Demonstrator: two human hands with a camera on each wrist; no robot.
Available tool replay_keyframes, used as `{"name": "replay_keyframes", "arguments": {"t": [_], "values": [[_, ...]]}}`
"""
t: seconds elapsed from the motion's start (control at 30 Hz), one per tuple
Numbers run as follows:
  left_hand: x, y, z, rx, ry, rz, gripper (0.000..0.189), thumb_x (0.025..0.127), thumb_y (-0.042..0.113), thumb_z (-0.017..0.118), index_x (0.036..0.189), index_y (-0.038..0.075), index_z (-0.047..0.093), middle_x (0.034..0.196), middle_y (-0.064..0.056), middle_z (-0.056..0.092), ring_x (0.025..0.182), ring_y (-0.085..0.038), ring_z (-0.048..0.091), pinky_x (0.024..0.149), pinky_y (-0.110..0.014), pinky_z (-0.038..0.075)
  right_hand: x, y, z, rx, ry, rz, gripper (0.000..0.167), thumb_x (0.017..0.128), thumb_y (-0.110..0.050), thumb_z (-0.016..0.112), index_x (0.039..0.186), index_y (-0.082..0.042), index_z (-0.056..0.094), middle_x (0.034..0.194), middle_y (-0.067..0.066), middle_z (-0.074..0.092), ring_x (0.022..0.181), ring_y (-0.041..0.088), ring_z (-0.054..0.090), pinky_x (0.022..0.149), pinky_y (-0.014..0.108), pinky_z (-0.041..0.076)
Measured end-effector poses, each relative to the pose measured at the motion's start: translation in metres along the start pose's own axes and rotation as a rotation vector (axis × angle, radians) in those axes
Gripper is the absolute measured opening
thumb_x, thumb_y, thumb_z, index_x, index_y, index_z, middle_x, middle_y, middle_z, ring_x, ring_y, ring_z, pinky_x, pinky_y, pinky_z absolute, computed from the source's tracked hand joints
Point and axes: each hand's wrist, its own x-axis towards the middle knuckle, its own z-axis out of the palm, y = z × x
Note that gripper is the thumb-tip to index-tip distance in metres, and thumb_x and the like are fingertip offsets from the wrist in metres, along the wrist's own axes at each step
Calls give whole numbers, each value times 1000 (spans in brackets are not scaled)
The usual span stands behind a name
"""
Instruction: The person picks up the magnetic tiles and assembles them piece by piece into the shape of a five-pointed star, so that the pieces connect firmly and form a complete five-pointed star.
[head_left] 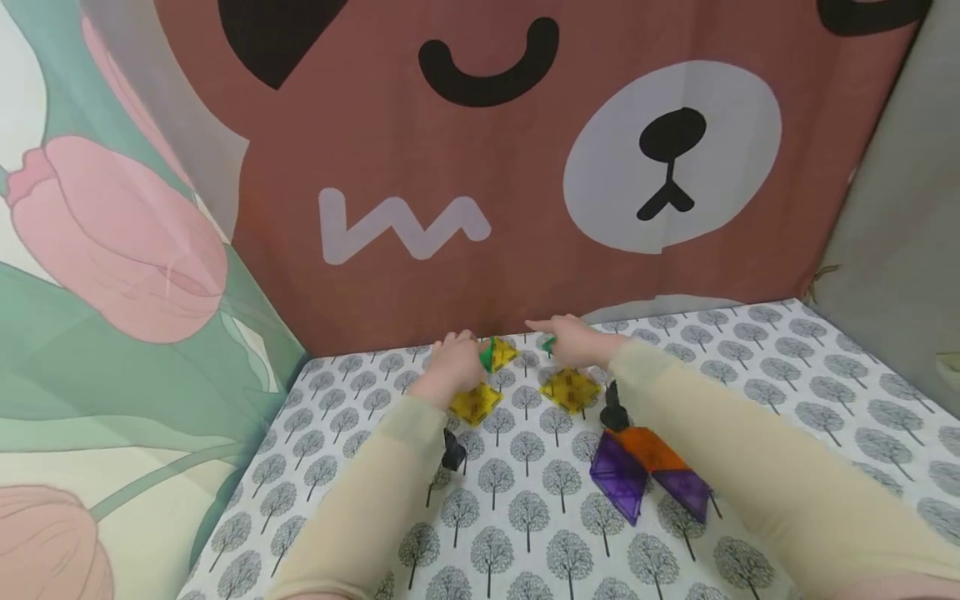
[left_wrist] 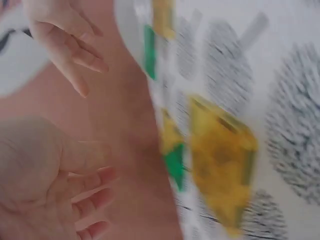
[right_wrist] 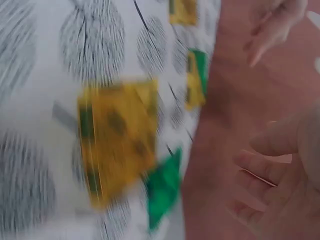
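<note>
At the far side of the table, my left hand (head_left: 453, 367) has its fingers extended and holds nothing. Close beside it are a yellow translucent tile shape (head_left: 480, 406) and a small green and yellow tile piece (head_left: 504, 353). My right hand (head_left: 576, 340) is also empty, its index finger pointing left toward the other hand. Just below it is a second yellow tile shape (head_left: 572, 392); a green triangle tile (right_wrist: 165, 189) shows fully in the right wrist view but is partly hidden by the hand in the head view. Palm and spread fingers (left_wrist: 95, 197) show in the left wrist view.
Nearer me, by the right forearm, lie an orange tile piece (head_left: 651, 450) and purple tiles (head_left: 618, 479). A tree-print cloth (head_left: 525, 517) covers the table. A brown bear-print curtain (head_left: 420, 308) hangs along its back edge, and a tulip-print curtain (head_left: 127, 242) at the left.
</note>
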Motion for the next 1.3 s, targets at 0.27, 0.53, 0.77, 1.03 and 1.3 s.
{"name": "replay_keyframes", "arguments": {"t": [0.27,0.53,0.77,1.03,1.3], "values": [[-39,39,-7,154,34,249,65,90,-1,49,148,29,46,143,2,48,131,-24,40,111,-46,30,-82,22,-35,-140,2,-136,55,98,3,48,152,-8,38,150,24,38,137,45,34,105,58,37],[-86,67,25,204,-66,502,66,89,4,63,148,29,47,152,3,42,139,-25,36,115,-48,26,-157,49,-12,-219,-86,-171,45,95,0,59,139,-6,57,137,18,55,129,45,45,105,62,35],[-98,69,47,219,-133,564,67,91,35,69,152,28,40,157,2,33,141,-23,34,113,-49,28,-179,69,19,-168,-85,-184,46,92,1,61,138,-5,58,138,22,52,126,47,46,103,64,36],[-102,63,50,204,-115,556,58,98,27,61,152,28,40,158,1,32,141,-24,33,114,-51,27,-188,67,36,-153,-17,-175,49,90,4,58,138,-4,57,145,21,46,132,49,38,106,65,30],[-114,52,50,176,-122,542,51,103,25,52,152,28,40,157,1,33,142,-24,33,116,-48,24,-185,55,41,-169,-23,-176,49,91,-5,64,139,-9,58,146,16,47,130,44,42,103,63,36]]}}
